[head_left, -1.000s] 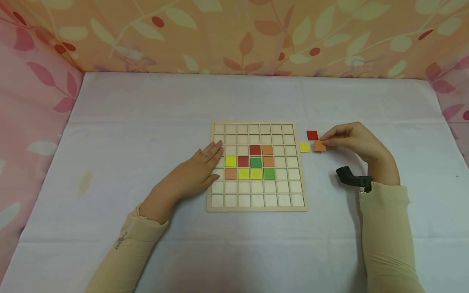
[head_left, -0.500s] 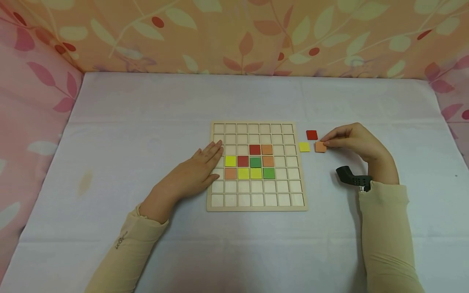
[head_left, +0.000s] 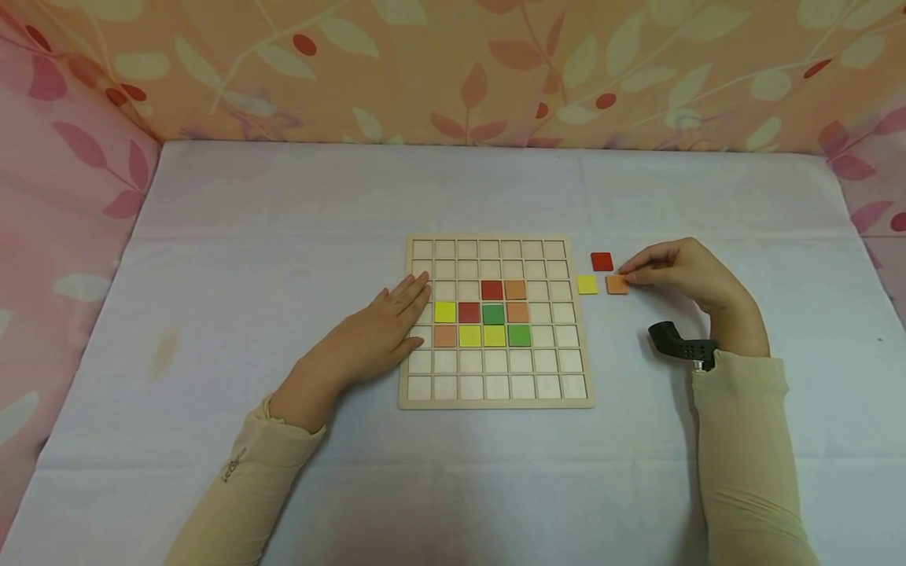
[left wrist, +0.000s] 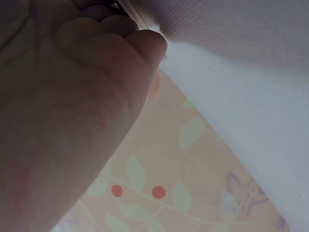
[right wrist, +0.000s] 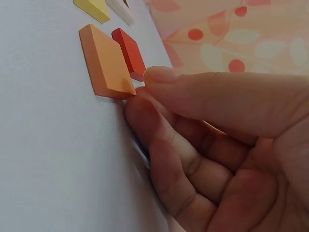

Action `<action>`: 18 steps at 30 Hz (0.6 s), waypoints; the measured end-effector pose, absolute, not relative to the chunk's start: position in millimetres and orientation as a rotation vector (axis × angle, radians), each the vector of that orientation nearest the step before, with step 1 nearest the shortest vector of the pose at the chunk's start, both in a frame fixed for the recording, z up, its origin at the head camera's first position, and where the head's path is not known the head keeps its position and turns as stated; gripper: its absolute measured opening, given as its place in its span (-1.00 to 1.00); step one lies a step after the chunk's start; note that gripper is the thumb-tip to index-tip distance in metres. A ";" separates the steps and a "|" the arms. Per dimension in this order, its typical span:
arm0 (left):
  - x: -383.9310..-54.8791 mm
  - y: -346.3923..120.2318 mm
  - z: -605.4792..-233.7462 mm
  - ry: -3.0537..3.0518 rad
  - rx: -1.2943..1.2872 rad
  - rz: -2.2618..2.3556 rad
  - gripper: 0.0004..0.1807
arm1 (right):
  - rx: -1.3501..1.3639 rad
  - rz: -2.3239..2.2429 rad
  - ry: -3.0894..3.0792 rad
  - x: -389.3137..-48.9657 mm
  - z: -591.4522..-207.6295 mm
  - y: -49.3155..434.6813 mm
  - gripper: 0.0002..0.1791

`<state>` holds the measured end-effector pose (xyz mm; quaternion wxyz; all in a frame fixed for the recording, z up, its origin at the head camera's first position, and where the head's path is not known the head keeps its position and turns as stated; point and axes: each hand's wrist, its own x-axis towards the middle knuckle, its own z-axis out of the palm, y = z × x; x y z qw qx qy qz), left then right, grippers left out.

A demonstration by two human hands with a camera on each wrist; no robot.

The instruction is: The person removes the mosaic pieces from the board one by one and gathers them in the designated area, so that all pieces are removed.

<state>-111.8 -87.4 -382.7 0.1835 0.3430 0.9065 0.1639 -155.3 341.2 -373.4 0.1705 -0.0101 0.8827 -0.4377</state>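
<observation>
In the head view my left hand [head_left: 375,330] lies flat with straight fingers over the left edge of a pale wooden grid board [head_left: 497,402]. Red, orange, yellow and green square tiles fill several cells in its middle. My right hand [head_left: 686,271] is right of the board, thumb and fingertips at the near right corner of a loose orange tile [right wrist: 107,60]. That tile lies on the white cloth, and a small gap shows between thumb and forefinger in the right wrist view. A loose red tile [head_left: 602,262] and a yellow tile [head_left: 587,284] lie beside it.
White cloth [head_left: 283,204] covers the table. Patterned fabric walls [head_left: 396,71] rise at the back and both sides. A black wrist mount [head_left: 679,343] juts from the right sleeve over the cloth.
The orange tile, tilted at the fingertips a second ago, now lies flat and has shifted slightly. The right hand has barely moved; the left hand and board stay put.
</observation>
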 end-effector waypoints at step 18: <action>-111.5 -87.8 -382.5 2.552 0.972 0.465 -0.25 | 0.019 -1.117 2.534 -156.0 -373.8 346.9 -0.66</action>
